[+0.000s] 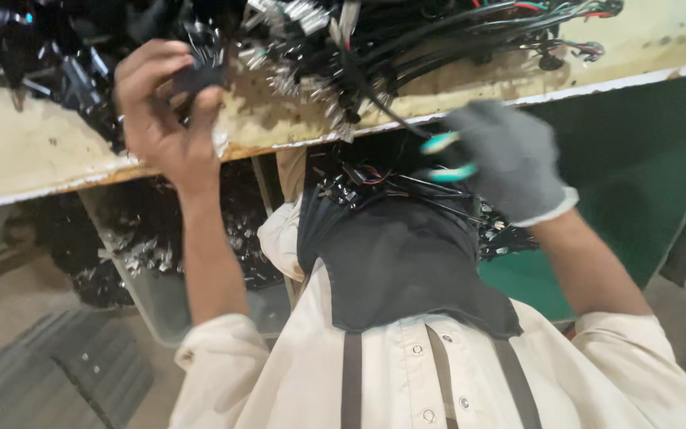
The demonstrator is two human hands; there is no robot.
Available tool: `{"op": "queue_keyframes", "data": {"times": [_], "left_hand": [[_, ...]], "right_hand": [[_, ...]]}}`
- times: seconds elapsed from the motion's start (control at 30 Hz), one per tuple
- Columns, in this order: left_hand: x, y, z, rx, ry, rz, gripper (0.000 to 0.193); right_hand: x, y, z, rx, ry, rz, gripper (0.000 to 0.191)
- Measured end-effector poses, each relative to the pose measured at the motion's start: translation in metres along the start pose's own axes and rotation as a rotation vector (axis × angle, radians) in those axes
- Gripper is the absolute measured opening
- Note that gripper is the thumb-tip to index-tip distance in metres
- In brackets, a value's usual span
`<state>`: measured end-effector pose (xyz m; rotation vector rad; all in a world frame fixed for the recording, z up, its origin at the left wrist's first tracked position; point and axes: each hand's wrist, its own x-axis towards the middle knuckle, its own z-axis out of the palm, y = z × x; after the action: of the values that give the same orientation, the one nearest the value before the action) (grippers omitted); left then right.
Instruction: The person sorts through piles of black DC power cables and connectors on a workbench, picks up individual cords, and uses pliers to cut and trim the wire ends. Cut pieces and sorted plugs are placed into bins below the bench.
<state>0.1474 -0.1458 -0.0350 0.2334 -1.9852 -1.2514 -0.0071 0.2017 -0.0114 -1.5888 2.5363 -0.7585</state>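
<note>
My bare left hand (160,111) is raised at the bench edge, its fingers closed on a small black connector part (200,71) with thin wires. My right hand (510,159), in a grey knit glove, is blurred and grips a teal-handled tool (448,155) just below the bench edge. A tangle of black wire harnesses (406,40) with red and green strands lies on the worn cream bench top (33,151). More black wires (367,179) rest on the dark cloth (398,254) over my lap.
Under the bench stand clear plastic bins (160,298) with black and shiny metal parts. A green panel (637,159) is at the right. My cream shirt with dark straps fills the bottom of the view.
</note>
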Motion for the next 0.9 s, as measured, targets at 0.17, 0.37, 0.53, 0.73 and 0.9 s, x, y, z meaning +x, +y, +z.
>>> {"op": "queue_keyframes", "data": {"times": [0.17, 0.37, 0.53, 0.73, 0.9], "left_hand": [[-0.063, 0.037, 0.039, -0.281, -0.03, -0.207, 0.044], [-0.107, 0.056, 0.056, -0.438, 0.011, -0.551, 0.048], [-0.095, 0.065, 0.072, -0.399, -0.136, -0.687, 0.042], [-0.096, 0.063, 0.06, -0.672, -0.306, -0.774, 0.034], [-0.1, 0.042, 0.063, -0.674, -0.077, -0.823, 0.025]], "right_hand": [[0.019, -0.017, 0.056, -0.257, -0.118, -0.089, 0.05], [0.053, -0.047, -0.027, 0.222, -0.052, 0.049, 0.043], [0.103, -0.031, -0.063, 0.073, 0.037, -0.065, 0.037], [0.087, -0.002, -0.036, 0.182, 0.332, 0.084, 0.021], [0.037, -0.024, -0.028, -0.152, 0.168, 0.215, 0.031]]}}
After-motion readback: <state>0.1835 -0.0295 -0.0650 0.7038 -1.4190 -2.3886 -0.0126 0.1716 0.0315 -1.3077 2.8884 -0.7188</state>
